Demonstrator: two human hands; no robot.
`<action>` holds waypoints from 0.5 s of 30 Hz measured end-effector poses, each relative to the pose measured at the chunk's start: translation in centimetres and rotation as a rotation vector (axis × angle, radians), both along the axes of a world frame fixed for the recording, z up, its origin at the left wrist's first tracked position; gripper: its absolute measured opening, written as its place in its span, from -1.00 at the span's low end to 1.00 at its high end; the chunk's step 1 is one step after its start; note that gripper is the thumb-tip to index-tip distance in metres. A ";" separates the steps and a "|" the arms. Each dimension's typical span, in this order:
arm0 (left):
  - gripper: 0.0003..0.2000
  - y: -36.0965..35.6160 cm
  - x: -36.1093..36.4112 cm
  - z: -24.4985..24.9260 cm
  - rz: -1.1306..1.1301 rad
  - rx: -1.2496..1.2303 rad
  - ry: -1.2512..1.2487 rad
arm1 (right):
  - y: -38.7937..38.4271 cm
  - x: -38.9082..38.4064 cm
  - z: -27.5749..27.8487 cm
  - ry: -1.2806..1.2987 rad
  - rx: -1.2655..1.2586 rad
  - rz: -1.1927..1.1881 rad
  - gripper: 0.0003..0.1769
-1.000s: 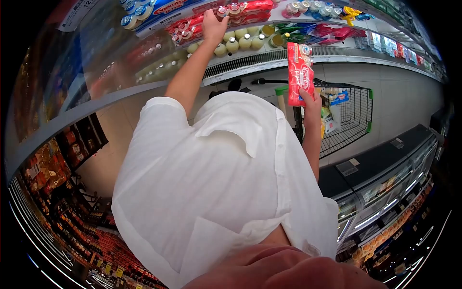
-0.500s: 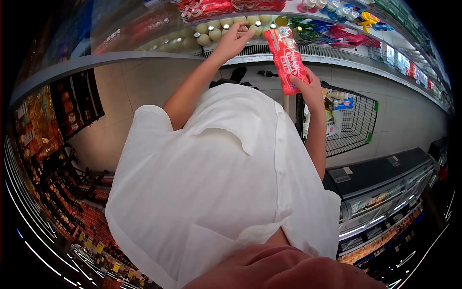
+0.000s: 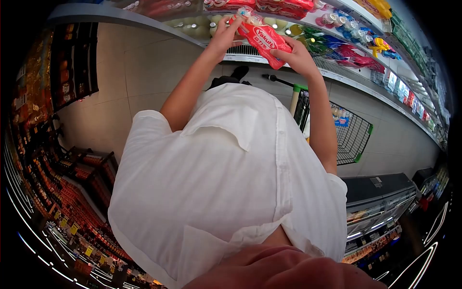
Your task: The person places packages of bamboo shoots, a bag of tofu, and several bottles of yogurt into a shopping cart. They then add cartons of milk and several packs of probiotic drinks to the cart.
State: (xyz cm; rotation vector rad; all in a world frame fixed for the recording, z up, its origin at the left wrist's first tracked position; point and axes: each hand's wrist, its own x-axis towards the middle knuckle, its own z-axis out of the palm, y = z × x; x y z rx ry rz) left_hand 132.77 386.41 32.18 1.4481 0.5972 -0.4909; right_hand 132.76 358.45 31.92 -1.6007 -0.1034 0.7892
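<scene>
The left hand (image 3: 224,34) is clamped on the upper end of a red Yakult multipack (image 3: 264,41), its fingers curled over the bottle tops. Pale bottles (image 3: 197,23) stand on the chilled shelf (image 3: 125,15) just beyond the hand. The pack slants down to the right hand (image 3: 299,57), which grips its lower end. Below that forearm stands a wire shopping cart (image 3: 353,137).

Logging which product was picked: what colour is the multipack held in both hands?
The multipack is red with white lettering, with clear wrap at its top end; the head view shows it best.
</scene>
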 end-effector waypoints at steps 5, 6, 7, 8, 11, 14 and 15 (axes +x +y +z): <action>-0.37 -0.2 -0.3 1.2 0.104 -0.602 0.191 | 8.2 -1.2 4.0 -0.582 -0.710 0.165 -0.32; -0.37 0.0 -0.3 -0.3 0.175 -0.622 0.080 | 8.8 -2.0 3.9 -0.676 -0.614 0.156 -0.26; -0.38 0.4 -0.1 -1.0 0.247 -0.640 -0.032 | 9.0 -2.5 3.8 -0.683 -0.608 0.162 -0.26; -0.30 1.8 0.1 -1.5 0.273 -0.626 -0.044 | 9.2 -2.8 3.6 -0.787 -0.453 0.124 -0.25; -0.18 5.1 0.4 -1.7 0.106 -0.998 0.011 | 8.3 -2.6 3.2 -0.761 -0.210 0.104 -0.20; -0.05 5.6 0.2 -1.5 0.053 -1.024 -0.006 | 7.4 -2.2 0.9 -0.554 -0.215 -0.090 -0.10; -0.01 5.4 0.1 -1.3 0.035 -1.009 -0.010 | 7.6 -2.5 1.0 -0.554 -0.215 -0.092 -0.10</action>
